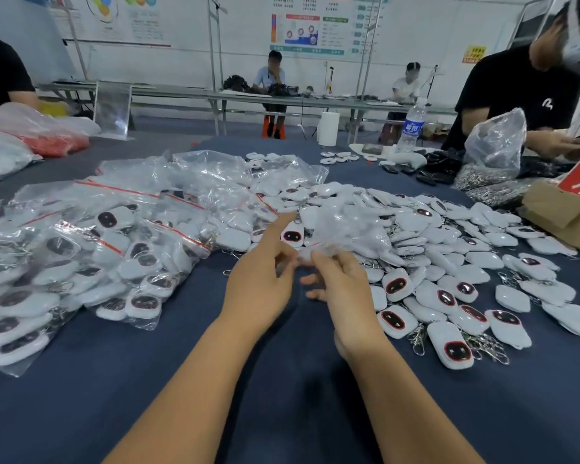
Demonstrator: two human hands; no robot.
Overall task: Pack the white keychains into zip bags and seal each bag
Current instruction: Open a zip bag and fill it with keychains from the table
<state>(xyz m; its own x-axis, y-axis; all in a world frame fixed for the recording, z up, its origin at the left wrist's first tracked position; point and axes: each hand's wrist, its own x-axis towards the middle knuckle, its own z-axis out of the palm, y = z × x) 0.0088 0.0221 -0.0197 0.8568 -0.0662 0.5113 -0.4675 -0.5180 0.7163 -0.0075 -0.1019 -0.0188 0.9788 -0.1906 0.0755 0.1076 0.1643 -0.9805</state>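
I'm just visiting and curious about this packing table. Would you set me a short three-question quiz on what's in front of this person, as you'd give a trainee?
1. True or false: the filled zip bags lie on the person's left.
2. Multiple choice: what do the left hand and right hand hold between them? A) a water bottle B) a clear zip bag C) a cardboard box
3. Fill in: the loose white keychains lie on a dark ____ cloth.

Key: 1 true. 2 B; both hands pinch its lower edge, with one keychain hanging by the left fingers. 3 blue.
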